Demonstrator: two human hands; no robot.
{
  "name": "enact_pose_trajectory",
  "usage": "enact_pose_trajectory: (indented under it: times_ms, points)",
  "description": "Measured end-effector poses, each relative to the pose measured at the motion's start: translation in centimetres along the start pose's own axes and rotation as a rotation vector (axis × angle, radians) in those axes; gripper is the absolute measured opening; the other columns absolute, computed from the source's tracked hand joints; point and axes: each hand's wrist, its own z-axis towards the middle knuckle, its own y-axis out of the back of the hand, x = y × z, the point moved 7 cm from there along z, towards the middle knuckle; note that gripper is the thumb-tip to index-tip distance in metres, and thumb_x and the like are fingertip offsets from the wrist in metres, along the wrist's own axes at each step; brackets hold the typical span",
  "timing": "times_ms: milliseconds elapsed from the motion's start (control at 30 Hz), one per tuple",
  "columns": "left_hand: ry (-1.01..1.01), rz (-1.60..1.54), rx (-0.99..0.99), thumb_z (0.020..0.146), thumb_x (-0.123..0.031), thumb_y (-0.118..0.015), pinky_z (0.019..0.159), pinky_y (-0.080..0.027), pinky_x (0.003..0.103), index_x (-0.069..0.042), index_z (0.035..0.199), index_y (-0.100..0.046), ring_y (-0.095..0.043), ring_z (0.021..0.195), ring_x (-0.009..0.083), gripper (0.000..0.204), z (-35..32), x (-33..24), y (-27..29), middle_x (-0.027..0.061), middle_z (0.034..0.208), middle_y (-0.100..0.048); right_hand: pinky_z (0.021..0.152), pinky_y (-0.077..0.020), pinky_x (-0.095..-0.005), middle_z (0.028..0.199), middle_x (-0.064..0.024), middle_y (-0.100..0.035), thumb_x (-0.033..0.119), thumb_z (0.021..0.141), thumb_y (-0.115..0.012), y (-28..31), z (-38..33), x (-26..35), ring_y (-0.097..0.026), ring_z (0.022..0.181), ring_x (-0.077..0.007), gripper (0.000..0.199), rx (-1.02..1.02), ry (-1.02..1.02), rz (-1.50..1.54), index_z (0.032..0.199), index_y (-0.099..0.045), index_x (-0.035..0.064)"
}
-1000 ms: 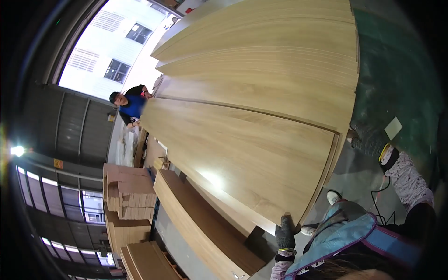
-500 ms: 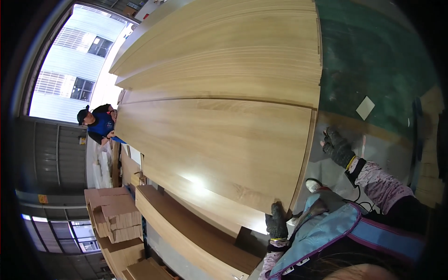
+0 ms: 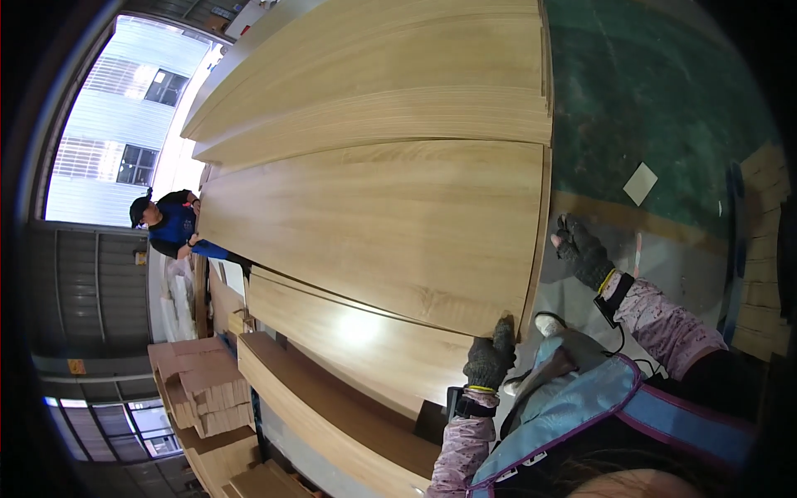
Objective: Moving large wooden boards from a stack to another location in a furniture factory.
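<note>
A long, pale wood-grain board (image 3: 382, 224) lies flat on top of another matching board (image 3: 365, 328), whose strip shows along the lower side. My left hand (image 3: 491, 355), in a dark grey glove, grips the top board at its lower right corner, fingers over the edge. My right hand (image 3: 584, 253), gloved with fingertips bare, is just right of the board's short end, over the floor. Its fingers are loosely bent and apart, with nothing seen in them. At the board's far left end a co-worker (image 3: 174, 226) in a cap and blue vest has hands at its edge.
A tall stack of similar boards (image 3: 398, 58) adjoins the top board's upper side. Below left are a long brown-sided panel (image 3: 349, 407) and piled cardboard pieces (image 3: 199, 378). A pale sheet (image 3: 640, 183) lies on the green floor (image 3: 656, 100) at right.
The top board has shifted upward in the picture, toward the stack, baring more of the board beneath. My left hand has moved up with its corner; my right hand has moved slightly left.
</note>
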Motion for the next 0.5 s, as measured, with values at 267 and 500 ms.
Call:
enact_pose_trajectory:
  times_ms: [267,500]
  points:
    - [-0.085,-0.007,0.01,0.084,-0.058,-0.045,0.062,-0.048,0.04,-0.004,0.089,-0.062,-0.064,0.062,0.0277,0.057,0.0,-0.3,0.8,0.0115,0.061,-0.062,0.084,-0.0435,-0.0307,0.114,-0.0196,-0.053,0.037,0.086,-0.058,-1.7,0.5,2.8,-0.055,0.097,-0.0218,0.07,0.043,-0.147,0.087,0.133,-0.028,-0.0056]
    - [-0.232,-0.221,-0.224,0.088,-0.046,-0.049,0.074,-0.047,0.039,-0.003,0.116,-0.047,-0.059,0.09,0.0298,0.052,0.5,3.3,0.5,0.0182,0.096,-0.062,0.085,-0.0423,-0.0287,0.116,-0.0152,-0.051,0.039,0.084,-0.06,-2.4,1.8,4.0,-0.052,0.101,-0.0214,0.075,-0.079,-0.186,0.212,0.133,-0.026,-0.0064]
